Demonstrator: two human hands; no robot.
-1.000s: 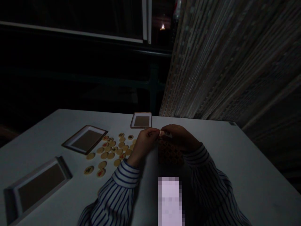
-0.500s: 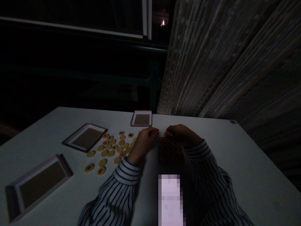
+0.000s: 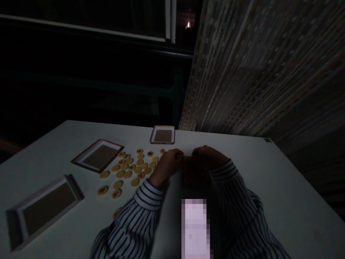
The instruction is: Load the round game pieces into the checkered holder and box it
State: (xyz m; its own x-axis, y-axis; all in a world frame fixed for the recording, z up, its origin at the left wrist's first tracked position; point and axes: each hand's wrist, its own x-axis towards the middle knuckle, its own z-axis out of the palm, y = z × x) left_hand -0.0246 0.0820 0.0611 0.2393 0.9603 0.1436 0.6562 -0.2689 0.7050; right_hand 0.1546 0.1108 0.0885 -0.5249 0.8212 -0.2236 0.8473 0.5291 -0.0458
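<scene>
The scene is very dim. My left hand and my right hand rest close together on the white table, both with fingers curled. Between and under them lies a dark reddish patterned object; both hands seem to grip its far edge, though what it is stays unclear. Several round yellow game pieces with red or black marks lie scattered just left of my left hand. Striped sleeves cover both forearms.
Three shallow rectangular trays with brown insides sit on the table: a small one at the back, a middle one left of the pieces, a large one at front left. A slatted wall rises behind right.
Both hands have sunk lower onto the dark object and drawn closer to it. The small pale thing pinched between the fingertips earlier no longer shows.
</scene>
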